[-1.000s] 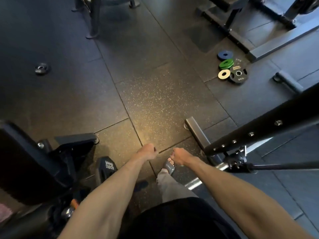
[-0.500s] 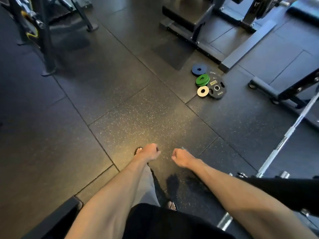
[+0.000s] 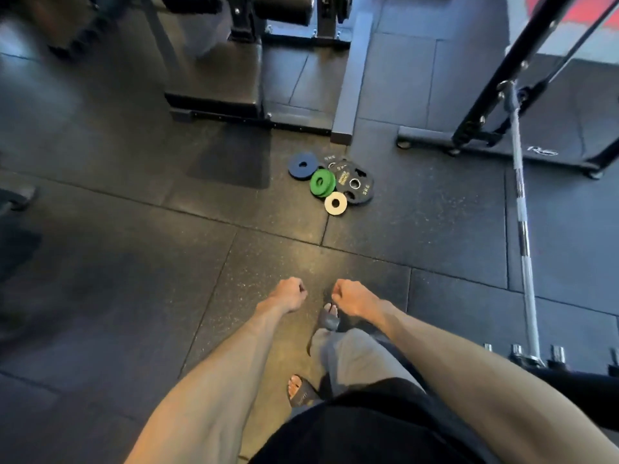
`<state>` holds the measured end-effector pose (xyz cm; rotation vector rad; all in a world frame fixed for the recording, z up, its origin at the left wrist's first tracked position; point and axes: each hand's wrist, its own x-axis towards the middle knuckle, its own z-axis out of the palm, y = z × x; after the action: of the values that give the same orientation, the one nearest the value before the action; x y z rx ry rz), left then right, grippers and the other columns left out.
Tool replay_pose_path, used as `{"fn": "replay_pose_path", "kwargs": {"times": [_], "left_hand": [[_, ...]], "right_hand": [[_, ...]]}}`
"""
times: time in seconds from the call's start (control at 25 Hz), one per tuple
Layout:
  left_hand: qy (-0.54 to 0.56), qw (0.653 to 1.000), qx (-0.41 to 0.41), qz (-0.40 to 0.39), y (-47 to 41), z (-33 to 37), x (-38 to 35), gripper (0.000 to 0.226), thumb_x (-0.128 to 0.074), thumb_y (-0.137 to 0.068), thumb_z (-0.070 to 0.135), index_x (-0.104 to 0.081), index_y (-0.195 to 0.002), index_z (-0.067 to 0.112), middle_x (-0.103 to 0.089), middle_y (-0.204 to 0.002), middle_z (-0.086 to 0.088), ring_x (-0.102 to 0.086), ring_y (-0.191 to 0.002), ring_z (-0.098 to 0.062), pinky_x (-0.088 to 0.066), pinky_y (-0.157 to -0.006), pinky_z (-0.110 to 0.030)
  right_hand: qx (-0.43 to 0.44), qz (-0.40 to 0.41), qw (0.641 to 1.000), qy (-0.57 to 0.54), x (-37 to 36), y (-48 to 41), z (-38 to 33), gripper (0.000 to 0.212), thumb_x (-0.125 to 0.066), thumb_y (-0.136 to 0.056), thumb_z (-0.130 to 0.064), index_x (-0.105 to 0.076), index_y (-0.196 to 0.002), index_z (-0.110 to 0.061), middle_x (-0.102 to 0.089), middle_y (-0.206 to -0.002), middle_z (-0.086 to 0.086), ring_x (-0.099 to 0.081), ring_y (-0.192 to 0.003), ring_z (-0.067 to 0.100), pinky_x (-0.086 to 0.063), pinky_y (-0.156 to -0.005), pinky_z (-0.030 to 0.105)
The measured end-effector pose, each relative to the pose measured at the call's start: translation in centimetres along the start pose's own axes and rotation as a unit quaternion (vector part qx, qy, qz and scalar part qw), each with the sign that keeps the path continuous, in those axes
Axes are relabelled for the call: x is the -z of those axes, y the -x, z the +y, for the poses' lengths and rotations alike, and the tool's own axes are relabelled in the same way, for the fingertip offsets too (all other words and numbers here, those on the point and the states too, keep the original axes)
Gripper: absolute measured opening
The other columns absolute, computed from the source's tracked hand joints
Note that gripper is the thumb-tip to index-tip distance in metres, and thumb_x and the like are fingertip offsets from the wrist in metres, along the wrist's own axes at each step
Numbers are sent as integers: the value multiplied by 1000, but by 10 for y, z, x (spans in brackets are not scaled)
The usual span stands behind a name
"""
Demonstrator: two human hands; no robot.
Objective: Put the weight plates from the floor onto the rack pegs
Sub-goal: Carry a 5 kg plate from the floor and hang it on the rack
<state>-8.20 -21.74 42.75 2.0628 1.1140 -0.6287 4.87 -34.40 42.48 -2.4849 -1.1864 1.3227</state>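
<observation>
A small pile of weight plates lies on the dark rubber floor ahead of me: a blue plate (image 3: 302,165), green plates (image 3: 322,183) stacked together, a cream plate (image 3: 335,203) and a larger black 5 kg plate (image 3: 355,184), with another black plate (image 3: 330,158) partly hidden behind them. My left hand (image 3: 288,294) and my right hand (image 3: 352,296) hang in front of me with fingers curled, holding nothing, well short of the plates. No rack pegs are clearly visible.
A padded bench machine (image 3: 214,72) stands beyond the plates on the left. A black frame (image 3: 495,149) and a slanted steel barbell (image 3: 522,212) occupy the right. Chrome stubs (image 3: 517,350) sit at the lower right. My feet in sandals (image 3: 328,318) are below my hands.
The view has swung round and forward, so the plate pile has come closer and nearer the centre. Both hands stay curled and empty in front of me.
</observation>
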Motion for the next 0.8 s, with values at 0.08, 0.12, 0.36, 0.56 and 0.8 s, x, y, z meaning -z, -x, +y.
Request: {"fn": "replay_pose_path", "kwargs": {"times": [0.08, 0.12, 0.36, 0.56, 0.8], "left_hand": [[-25, 999, -22, -9, -49, 14, 34, 24, -55, -96, 26, -69, -113, 14, -67, -125, -11, -61, -118, -29, -47, -94, -32], [-37, 999, -31, -20, -73, 23, 49, 24, -55, -96, 25, -68, -113, 14, -67, -125, -11, -61, -118, -29, -47, -93, -32], [-90, 993, -45, -64, -198, 85, 145, 23, -56, -97, 26, -68, -112, 13, -67, -123, -10, -61, -115, -29, -46, -95, -33], [-97, 989, -75, -88, -297, 149, 218, 22, -54, -96, 21, -67, -110, 10, -67, -118, -12, -61, -110, -29, -46, -90, -33], [-72, 983, -91, -145, -425, 214, 264, 16, -52, -96, 19, -65, -99, 11, -69, -99, -10, -61, -88, -26, -47, -82, -33]], "right_hand": [[-16, 12, 999, -34, 25, -42, -6, 30, -46, -98, -22, -63, -115, -4, -67, -119, 19, -62, -113, 36, -50, -93, 42], [-26, 10, 998, -54, 36, -64, -5, 30, -46, -97, -22, -63, -115, -5, -67, -119, 19, -63, -112, 37, -51, -93, 42], [-77, 4, 991, -109, 132, -179, -6, 31, -48, -95, -23, -64, -112, -3, -68, -119, 19, -63, -111, 36, -49, -87, 38], [-114, 32, 983, -139, 224, -254, -1, 31, -46, -95, -24, -62, -114, -4, -68, -120, 19, -63, -111, 37, -50, -91, 39], [-150, 24, 976, -155, 311, -353, 14, 31, -45, -97, -19, -64, -113, 0, -68, -118, 20, -64, -110, 37, -51, -91, 40]]}}
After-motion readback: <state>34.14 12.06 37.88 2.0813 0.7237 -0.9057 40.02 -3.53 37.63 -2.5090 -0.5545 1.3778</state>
